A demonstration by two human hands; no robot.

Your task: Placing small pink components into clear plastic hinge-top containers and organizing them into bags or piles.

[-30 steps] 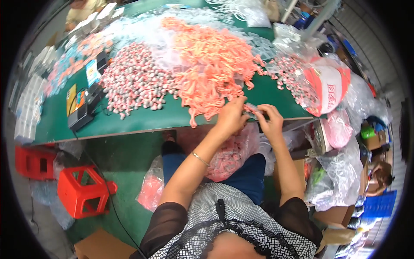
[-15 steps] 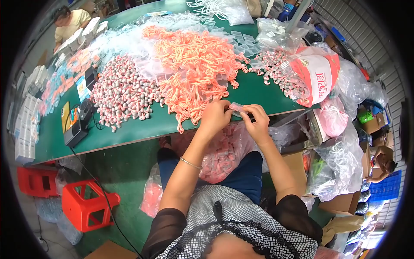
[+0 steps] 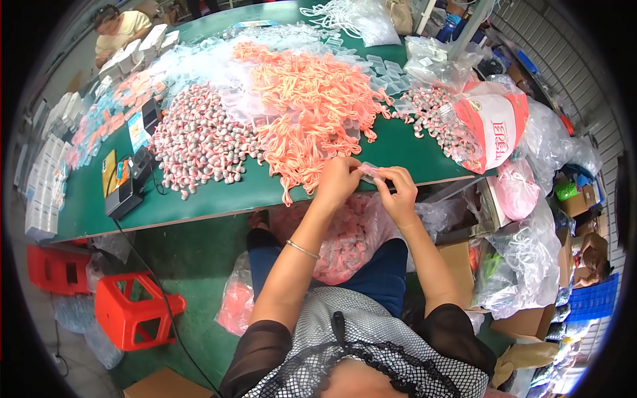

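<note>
Both my hands meet just above the front edge of the green table [image 3: 265,194]. Between them is a small clear plastic case [image 3: 368,172] with something pink in it. My left hand [image 3: 338,179] pinches its left end, while the fingers of my right hand [image 3: 398,191] are closed on the right end. Close by on the left lies a big heap of orange looped cords [image 3: 305,99], some of them on clear plastic cases. Farther left is a pile of small round pink-and-grey pieces [image 3: 199,136].
More pink-and-grey pieces spill from a red-and-white bag [image 3: 494,126] at right. A black device [image 3: 124,199] and phone [image 3: 109,172] lie left, near stacked white boxes [image 3: 43,189]. Below are a red stool [image 3: 136,308] and a bag of pink packets [image 3: 345,242]. A person [image 3: 119,33] sits at far left.
The view has shifted slightly, so the table sits a little lower and farther right. Both hands keep hold of the clear case, which now shows more plainly between the fingers.
</note>
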